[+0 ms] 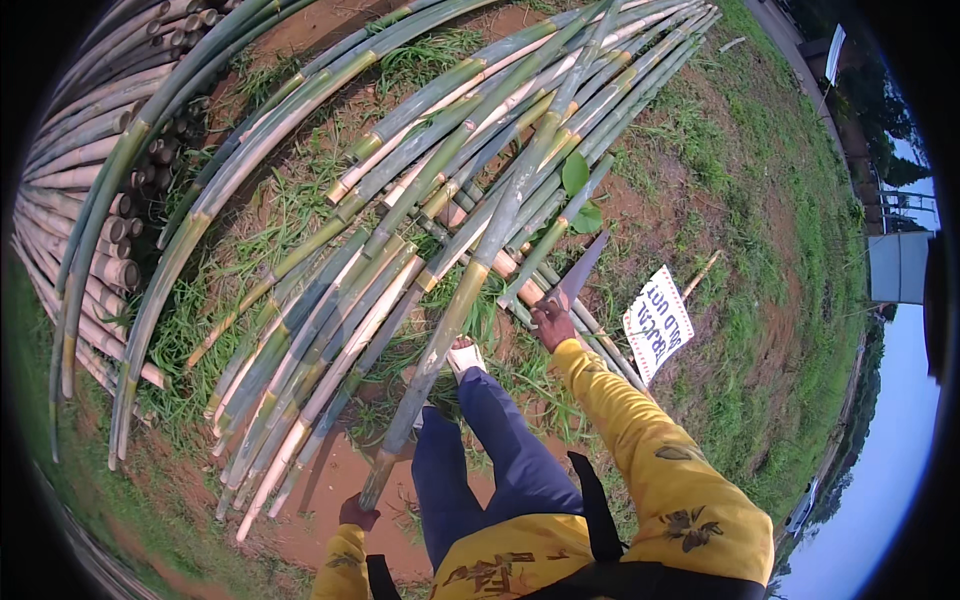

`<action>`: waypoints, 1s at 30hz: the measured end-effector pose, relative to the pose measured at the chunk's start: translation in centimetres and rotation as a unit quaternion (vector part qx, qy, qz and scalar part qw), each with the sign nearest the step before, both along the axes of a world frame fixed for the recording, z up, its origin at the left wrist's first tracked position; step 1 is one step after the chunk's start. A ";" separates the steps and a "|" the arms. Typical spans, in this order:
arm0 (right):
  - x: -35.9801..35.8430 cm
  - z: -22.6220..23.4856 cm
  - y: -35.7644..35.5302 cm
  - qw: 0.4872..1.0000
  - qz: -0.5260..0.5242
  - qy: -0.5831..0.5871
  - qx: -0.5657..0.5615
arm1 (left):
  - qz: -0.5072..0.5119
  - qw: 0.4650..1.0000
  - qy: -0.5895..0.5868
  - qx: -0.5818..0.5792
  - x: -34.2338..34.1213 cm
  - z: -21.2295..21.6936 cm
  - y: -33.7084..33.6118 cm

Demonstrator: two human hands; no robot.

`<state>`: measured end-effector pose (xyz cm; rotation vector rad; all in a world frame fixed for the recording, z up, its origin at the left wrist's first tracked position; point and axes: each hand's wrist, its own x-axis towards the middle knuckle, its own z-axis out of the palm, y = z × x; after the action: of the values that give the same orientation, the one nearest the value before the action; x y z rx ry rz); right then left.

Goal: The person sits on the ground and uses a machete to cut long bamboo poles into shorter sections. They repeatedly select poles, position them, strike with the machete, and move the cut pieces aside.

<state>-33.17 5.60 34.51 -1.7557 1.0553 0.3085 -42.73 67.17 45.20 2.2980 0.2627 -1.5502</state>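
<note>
My left hand (359,512) is wrapped round the near end of a long green bamboo pole (435,350). This pole runs from low in the view up and away to the right, over the other poles. My right hand (552,322) is closed around the handle of a handsaw (583,266), and the handle itself is mostly hidden by the fingers. The grey, tapering blade points away from me, beside the cut end of a short green bamboo stem (558,238). Below the right hand, thin bamboo poles (612,352) lie across the ground.
Many bamboo poles (490,110) lie in a loose heap ahead, with a shorter bundle (310,350) nearer on the left. A stack of cut bamboo (90,220) fills the far left. A white lettered sign (659,322) on a stick lies at right, on patchy grass (730,210).
</note>
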 end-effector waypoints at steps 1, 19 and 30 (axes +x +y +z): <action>2.9 -1.4 -1.4 0.999 -0.025 -0.020 -0.010 | 0.050 0.999 0.006 -0.018 -2.3 -0.6 2.9; 27.4 3.5 1.2 0.967 -0.126 -0.002 0.223 | 0.018 0.981 -0.131 0.141 8.0 6.5 5.1; 30.2 8.4 2.4 0.967 -0.117 -0.031 0.224 | 0.021 0.975 -0.181 0.124 9.7 10.4 5.1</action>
<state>-2.95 8.03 42.91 -1.2183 1.0409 0.3130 -33.01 72.31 55.65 2.6926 0.4220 -1.1000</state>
